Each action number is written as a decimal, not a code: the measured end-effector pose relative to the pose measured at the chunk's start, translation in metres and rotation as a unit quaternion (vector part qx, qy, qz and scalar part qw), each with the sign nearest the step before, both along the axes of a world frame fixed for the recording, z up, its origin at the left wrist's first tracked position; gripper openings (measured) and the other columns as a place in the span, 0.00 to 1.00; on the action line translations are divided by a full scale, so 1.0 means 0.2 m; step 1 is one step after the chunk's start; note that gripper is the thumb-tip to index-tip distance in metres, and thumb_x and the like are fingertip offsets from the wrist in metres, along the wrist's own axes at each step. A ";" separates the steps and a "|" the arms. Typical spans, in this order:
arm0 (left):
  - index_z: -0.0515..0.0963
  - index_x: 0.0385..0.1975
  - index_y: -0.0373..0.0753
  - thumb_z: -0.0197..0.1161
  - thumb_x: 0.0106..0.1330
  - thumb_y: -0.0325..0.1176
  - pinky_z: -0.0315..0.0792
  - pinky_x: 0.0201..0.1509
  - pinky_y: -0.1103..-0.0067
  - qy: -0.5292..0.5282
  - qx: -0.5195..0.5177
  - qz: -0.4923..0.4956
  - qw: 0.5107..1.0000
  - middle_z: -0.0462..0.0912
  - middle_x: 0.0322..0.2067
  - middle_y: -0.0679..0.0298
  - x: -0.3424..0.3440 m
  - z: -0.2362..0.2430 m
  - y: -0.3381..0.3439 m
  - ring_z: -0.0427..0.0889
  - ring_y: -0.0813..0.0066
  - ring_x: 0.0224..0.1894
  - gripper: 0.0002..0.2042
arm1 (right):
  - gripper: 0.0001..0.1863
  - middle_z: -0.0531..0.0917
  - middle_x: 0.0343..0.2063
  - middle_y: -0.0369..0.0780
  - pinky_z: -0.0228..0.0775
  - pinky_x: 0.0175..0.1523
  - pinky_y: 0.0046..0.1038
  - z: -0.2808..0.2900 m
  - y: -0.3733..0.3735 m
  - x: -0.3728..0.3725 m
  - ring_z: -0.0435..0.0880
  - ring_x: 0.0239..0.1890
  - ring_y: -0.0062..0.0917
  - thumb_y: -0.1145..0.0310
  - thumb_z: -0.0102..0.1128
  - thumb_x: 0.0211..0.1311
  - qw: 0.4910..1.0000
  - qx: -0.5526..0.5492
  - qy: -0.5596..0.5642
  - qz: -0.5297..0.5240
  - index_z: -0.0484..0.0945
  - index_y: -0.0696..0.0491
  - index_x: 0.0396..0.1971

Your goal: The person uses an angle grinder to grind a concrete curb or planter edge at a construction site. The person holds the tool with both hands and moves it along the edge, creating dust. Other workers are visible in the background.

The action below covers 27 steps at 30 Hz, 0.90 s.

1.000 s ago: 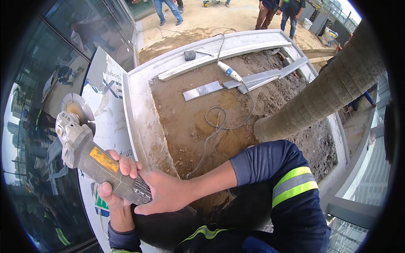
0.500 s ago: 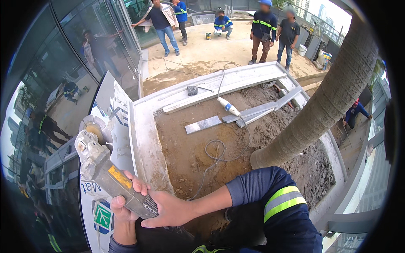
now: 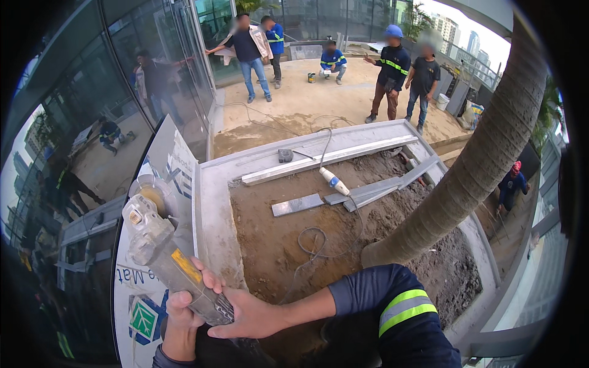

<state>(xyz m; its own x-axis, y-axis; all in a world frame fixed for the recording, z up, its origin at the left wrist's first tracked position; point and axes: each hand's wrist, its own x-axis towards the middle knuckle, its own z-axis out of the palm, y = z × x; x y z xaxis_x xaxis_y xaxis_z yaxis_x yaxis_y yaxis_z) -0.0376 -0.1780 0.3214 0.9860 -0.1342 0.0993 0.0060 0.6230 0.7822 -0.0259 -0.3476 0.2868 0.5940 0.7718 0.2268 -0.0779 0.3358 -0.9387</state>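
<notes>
Both of my hands hold a dusty grey angle grinder (image 3: 161, 246) with a yellow label and a round disc (image 3: 150, 197) at its far end. My left hand (image 3: 180, 310) wraps round the body from below, with fingers showing on both sides. My right hand (image 3: 248, 313) grips the rear end, its thumb along the near side. The grinder tilts up and to the left, its disc in front of a printed white panel (image 3: 138, 279) that leans by the glass wall. Whether the disc touches the panel or spins, I cannot tell.
A concrete-edged planter (image 3: 211, 202) holds soil, a tree trunk (image 3: 457, 165), tile strips (image 3: 297, 205), a white cable connector (image 3: 334, 182) and a looping cord. On its far ledge lies a tape measure (image 3: 285, 156). Several people stand or crouch beyond; one person (image 3: 512, 187) works at the right.
The whole view has shifted, so the scene sits lower. The grinder appears slightly further right, still in both hands. A far person in a blue helmet has raised a hand.
</notes>
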 end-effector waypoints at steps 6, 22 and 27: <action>0.66 0.56 0.36 0.76 0.49 0.44 0.73 0.61 0.61 0.006 -0.002 0.002 1.000 0.82 0.36 0.57 0.00 0.00 -0.01 0.83 0.59 0.41 0.36 | 0.32 0.76 0.42 0.39 0.73 0.47 0.26 -0.02 0.01 -0.01 0.77 0.41 0.20 0.65 0.74 0.61 1.000 -0.006 0.005 -0.001 0.67 0.63 0.58; 0.66 0.56 0.36 0.76 0.50 0.42 0.73 0.62 0.62 0.007 -0.005 -0.003 1.000 0.82 0.37 0.56 0.00 -0.01 0.01 0.84 0.59 0.42 0.36 | 0.33 0.77 0.52 0.40 0.68 0.63 0.27 0.01 -0.01 0.01 0.74 0.56 0.21 0.63 0.75 0.62 1.000 0.001 0.021 0.022 0.70 0.63 0.62; 0.66 0.57 0.37 0.76 0.51 0.42 0.73 0.61 0.63 0.009 -0.008 -0.009 1.000 0.82 0.37 0.57 0.01 -0.01 -0.01 0.84 0.60 0.42 0.35 | 0.34 0.77 0.51 0.41 0.69 0.62 0.28 0.01 -0.02 0.02 0.74 0.55 0.21 0.63 0.75 0.62 0.998 -0.006 0.041 0.037 0.68 0.64 0.61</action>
